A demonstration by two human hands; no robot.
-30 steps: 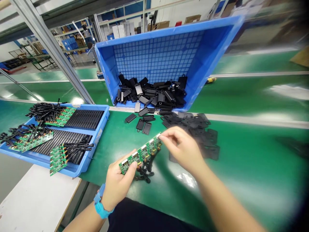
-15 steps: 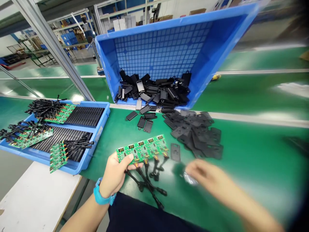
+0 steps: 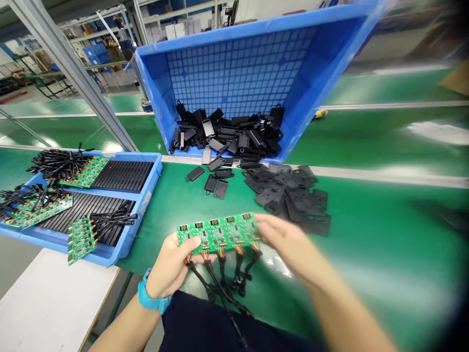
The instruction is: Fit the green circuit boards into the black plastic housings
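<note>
My left hand (image 3: 174, 259), with a blue band at the wrist, grips the left end of a green circuit board panel (image 3: 220, 234), thumb on top. The panel has a row of small digit displays, and black cables with plugs (image 3: 234, 286) hang from its lower edge. At its right end is my right hand (image 3: 280, 239), blurred, its fingers closed at the board's edge. A shiny clear patch (image 3: 278, 266) shows below the right hand; what it is cannot be made out. Beyond the board lie loose black plastic cases (image 3: 220, 189) and a pile of flat black plates (image 3: 289, 195).
A tipped blue crate (image 3: 234, 98) full of black cases stands at the back of the green table (image 3: 384, 234). To the left, a blue tray (image 3: 156, 173) holds black strips and more wired boards (image 3: 82, 237). A metal post (image 3: 80, 78) rises behind the tray.
My right hand has moved left and up from the table to the board's right end. The left hand keeps its hold on the board. The view has shifted slightly.
</note>
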